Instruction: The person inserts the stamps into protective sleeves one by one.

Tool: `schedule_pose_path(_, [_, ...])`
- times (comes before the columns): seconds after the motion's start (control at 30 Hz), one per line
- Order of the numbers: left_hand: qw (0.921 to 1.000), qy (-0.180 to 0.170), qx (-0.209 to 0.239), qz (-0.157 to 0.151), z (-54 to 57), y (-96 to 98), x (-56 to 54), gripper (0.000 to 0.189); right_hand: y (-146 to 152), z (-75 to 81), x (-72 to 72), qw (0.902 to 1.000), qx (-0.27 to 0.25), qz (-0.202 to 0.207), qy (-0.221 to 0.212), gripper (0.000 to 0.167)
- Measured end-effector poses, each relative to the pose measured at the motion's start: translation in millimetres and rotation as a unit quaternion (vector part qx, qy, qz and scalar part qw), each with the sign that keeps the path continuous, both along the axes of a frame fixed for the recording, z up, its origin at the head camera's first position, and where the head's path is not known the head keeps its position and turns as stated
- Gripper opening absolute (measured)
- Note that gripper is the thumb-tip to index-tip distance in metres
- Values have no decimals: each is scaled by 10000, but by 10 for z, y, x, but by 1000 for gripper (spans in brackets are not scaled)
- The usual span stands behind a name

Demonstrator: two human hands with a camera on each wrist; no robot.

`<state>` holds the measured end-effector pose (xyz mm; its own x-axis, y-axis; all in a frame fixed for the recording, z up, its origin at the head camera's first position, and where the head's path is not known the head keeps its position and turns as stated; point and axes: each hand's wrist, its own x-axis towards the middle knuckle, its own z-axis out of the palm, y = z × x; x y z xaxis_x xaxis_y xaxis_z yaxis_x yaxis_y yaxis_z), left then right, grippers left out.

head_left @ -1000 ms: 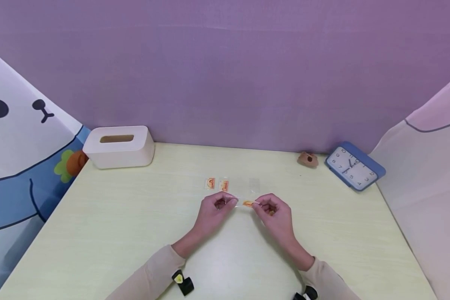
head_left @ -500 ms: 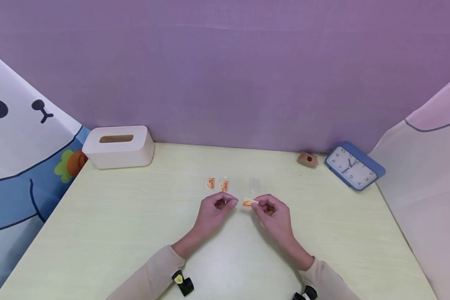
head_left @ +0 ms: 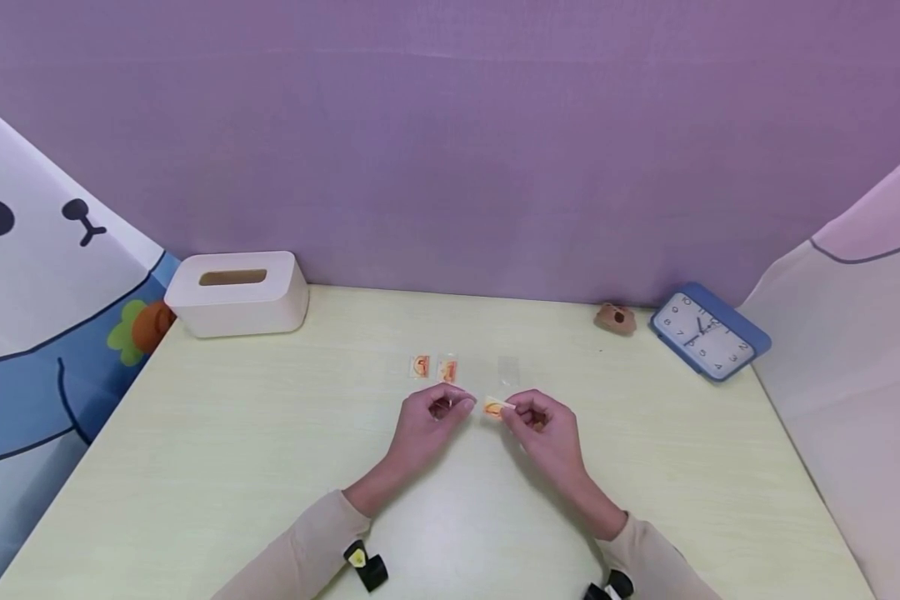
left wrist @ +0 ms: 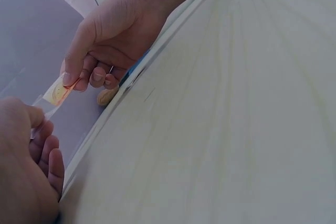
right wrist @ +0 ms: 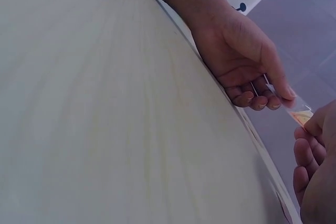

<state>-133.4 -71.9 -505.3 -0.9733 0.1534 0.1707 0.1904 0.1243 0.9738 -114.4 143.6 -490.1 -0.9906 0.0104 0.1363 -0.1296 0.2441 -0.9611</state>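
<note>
Clear plastic film is pinched in my left hand; rightward, in line with it, sits an orange-printed card, nearer my right hand, which pinches its right end. Whether film and card overlap, I can't tell.

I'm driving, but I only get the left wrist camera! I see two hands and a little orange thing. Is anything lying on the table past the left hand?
Observer: Yes, the head view shows two small orange-printed squares lying just past the left hand.
Operator: Ooh! And past the right hand?
Observer: A small clear piece lies just past the right hand; I see no orange print on it.
Operator: What about way back in the left corner?
Observer: A white box with a long slot in its top stands there.
</note>
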Motion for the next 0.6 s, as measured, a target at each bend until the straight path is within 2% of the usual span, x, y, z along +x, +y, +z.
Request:
schedule_pose_path(0.23, [10000, 61, 53, -36, -19, 7, 4, 10, 9, -2, -3, 9999, 85, 10, -105, 6])
schedule_pose_path(0.43, [10000, 26, -12, -44, -10, 12, 11, 9, 10, -5, 7, 10000, -33, 40, 49, 4])
schedule_pose_path(0.6, [9999, 43, 87, -84, -3, 21, 23, 10, -5, 6, 28, 9997, 119, 51, 202, 6])
